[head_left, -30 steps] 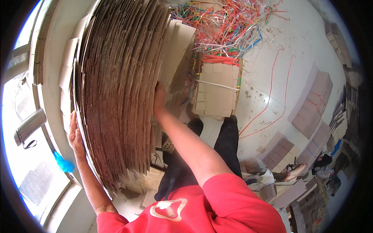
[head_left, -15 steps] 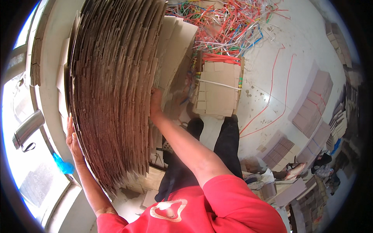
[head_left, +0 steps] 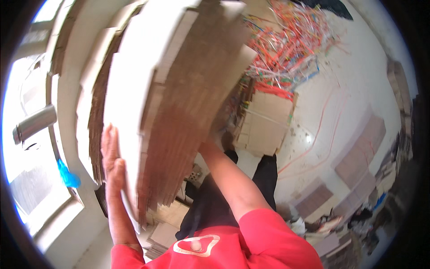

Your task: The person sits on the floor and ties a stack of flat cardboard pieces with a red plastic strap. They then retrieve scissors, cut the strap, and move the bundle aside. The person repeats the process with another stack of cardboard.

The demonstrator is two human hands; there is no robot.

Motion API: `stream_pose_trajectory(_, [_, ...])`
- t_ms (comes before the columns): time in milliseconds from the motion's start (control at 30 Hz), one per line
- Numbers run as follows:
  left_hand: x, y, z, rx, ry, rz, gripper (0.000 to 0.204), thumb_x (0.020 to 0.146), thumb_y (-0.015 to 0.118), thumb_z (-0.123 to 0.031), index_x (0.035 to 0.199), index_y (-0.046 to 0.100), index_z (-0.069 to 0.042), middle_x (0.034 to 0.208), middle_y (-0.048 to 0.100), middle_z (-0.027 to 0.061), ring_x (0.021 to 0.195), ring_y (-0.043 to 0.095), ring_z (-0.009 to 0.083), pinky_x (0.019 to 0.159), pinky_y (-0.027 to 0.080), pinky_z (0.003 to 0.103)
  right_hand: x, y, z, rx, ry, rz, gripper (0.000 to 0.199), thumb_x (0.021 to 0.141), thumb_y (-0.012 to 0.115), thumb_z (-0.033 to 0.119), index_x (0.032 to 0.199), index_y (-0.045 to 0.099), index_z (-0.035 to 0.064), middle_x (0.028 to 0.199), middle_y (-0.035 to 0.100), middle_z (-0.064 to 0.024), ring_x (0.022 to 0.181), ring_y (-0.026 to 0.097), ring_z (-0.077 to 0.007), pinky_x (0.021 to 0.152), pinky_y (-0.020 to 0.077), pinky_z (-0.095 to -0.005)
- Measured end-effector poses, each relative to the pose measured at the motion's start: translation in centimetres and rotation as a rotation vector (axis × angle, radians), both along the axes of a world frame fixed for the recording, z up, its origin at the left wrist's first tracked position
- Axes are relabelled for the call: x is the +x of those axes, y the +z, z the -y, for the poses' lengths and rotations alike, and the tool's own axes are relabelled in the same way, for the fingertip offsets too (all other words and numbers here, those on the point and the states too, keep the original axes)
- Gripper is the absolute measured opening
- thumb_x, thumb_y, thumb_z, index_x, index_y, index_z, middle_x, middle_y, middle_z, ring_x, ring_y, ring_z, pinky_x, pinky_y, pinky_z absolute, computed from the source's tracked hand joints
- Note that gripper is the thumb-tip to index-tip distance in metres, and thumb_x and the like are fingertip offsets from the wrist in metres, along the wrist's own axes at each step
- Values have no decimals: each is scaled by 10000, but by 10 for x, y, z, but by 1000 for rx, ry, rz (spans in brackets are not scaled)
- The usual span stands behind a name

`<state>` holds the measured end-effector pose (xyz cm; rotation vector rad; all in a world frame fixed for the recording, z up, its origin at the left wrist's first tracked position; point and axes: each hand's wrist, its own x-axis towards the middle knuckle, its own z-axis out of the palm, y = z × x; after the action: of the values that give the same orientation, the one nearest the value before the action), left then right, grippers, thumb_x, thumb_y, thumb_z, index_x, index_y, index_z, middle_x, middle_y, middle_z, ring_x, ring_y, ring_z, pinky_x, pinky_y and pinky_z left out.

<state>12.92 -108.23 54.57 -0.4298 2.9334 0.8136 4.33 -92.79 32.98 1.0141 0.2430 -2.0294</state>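
A tall stack of flattened cardboard boxes leans in front of me, its brown layered edges blurred by motion. A pale, bright face of cardboard forms its left side. Against that face my left hand lies flat, fingers stretched out and thumb apart. My right hand meets the stack's right side low down; its fingers are smeared and lost against the brown edges. Left of the stack, by the window wall, stands another batch of cardboard, with a gap between the two.
A tangle of coloured plastic straps covers the floor at the far end. Nearer my feet lies a strapped cardboard bundle. Flat cardboard pieces and clutter lie at right. A blue bag hangs by the window on the left.
The stack has shifted right and tilted, baring its pale left face and parting from the cardboard by the wall. Both hands moved right with it. The whole view has shifted too.
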Motion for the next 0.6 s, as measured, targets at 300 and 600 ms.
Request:
stream_pose_trajectory(300, [8,56,-72,-202,-15,43,696,871,346,-599,1310,456,-69,1442,273,177,1360,162,353,1076,102,470,14,25,-19,113,89,-181,309,889,536,213,1048,602,-43,962,626,-114,813,571,-164,709,476,-282])
stream_pose_trajectory(600, [40,116,-113,-242,-24,-167,733,880,326,-600,1367,360,-53,1441,230,219,1336,200,389,1072,134,499,16,80,-49,76,-66,-214,315,888,538,224,1043,606,-41,962,626,-115,818,571,-166,709,476,-284])
